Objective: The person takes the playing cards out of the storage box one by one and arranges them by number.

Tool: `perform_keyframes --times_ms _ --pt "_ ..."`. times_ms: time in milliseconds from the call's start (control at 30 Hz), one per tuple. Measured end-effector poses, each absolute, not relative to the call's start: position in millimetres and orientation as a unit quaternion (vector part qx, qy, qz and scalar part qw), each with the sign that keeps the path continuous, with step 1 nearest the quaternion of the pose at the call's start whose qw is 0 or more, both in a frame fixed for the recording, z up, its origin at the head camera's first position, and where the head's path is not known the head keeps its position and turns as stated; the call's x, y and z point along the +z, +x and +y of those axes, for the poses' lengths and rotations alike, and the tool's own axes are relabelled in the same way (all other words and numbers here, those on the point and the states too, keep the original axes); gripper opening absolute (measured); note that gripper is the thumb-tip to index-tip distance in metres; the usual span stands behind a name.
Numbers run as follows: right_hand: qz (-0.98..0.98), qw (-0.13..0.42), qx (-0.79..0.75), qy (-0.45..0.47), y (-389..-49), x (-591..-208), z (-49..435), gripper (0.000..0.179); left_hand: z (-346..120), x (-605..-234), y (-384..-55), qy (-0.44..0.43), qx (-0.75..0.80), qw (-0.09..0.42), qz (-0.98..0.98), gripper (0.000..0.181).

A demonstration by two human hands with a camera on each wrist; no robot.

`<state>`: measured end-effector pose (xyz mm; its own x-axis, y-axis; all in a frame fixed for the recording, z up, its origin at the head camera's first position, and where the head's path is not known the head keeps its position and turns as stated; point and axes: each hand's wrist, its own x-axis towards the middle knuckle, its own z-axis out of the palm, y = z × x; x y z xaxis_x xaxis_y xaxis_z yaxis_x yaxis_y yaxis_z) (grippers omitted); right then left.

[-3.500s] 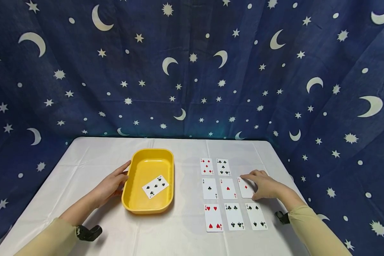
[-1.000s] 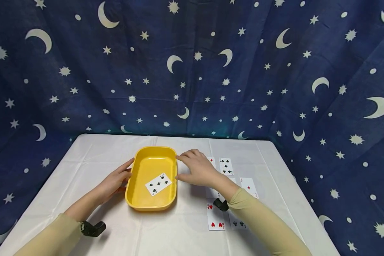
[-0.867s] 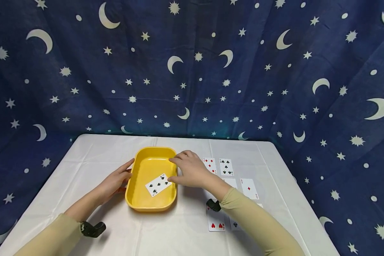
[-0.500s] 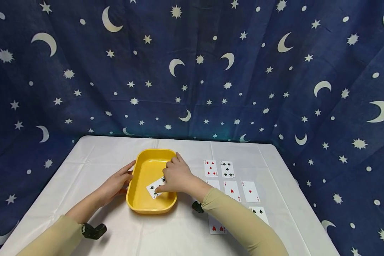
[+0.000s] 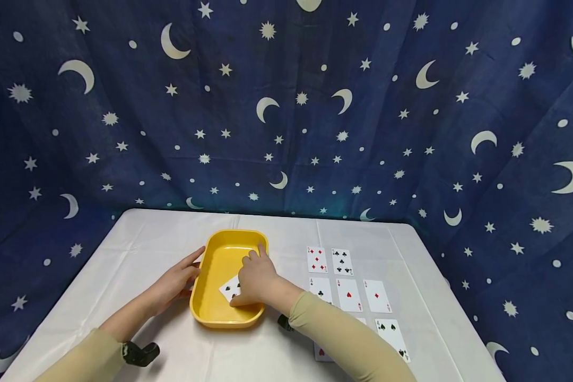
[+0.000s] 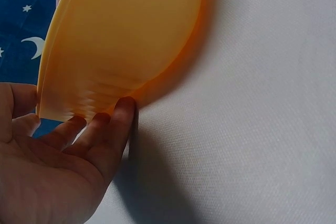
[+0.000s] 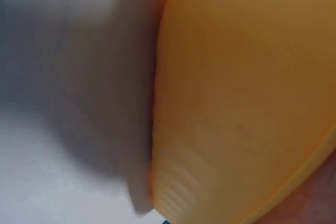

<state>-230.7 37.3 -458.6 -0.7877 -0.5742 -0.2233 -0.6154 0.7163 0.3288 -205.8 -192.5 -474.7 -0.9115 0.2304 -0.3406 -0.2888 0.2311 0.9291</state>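
Note:
A yellow tray (image 5: pixel 215 313) stands on the table's left half with a five of spades playing card (image 5: pixel 228 288) lying face up inside it. My left hand (image 5: pixel 172 286) rests against the tray's left outer wall; in the left wrist view its fingertips touch that wall. My right hand (image 5: pixel 257 278) reaches over the right rim and down onto the card. Its thumb lies at the card's near edge while the curled fingers cover the right part. Whether they pinch the card is hidden. The right wrist view holds mostly the tray's outer wall (image 7: pixel 236 77).
Rows of face-up cards lie to the tray's right: five of diamonds (image 5: pixel 317 260), five of clubs (image 5: pixel 342 262), ace cards including the ace of hearts (image 5: pixel 349 295), and the four of spades (image 5: pixel 392 339). The right sleeve (image 5: pixel 348 339) covers others. A starry curtain (image 5: pixel 286 106) hangs behind.
My right hand has moved left from the ace of diamonds, over the tray's rim and down onto the five of spades. My left hand has stayed at the tray; the camera view has tilted slightly.

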Motion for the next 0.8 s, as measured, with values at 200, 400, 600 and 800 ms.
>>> perform_keyframes --times_ms 200,400,600,800 --pt "0.919 0.077 0.171 -0.346 -231 -458 40 0.066 -193 -477 -204 -0.022 0.619 0.211 0.756 0.068" --pt "0.903 0.106 0.164 -0.383 -236 -458 42 0.07 -193 -475 -205 -0.013 0.621 0.212 0.754 0.068" --pt "0.903 0.113 0.116 -0.397 -241 -456 46 0.077 -194 -474 -206 -0.017 0.618 0.213 0.756 0.068" --pt "0.918 0.092 0.094 -0.374 -248 -453 54 0.094 -193 -474 -207 -0.024 0.614 0.213 0.76 0.068"
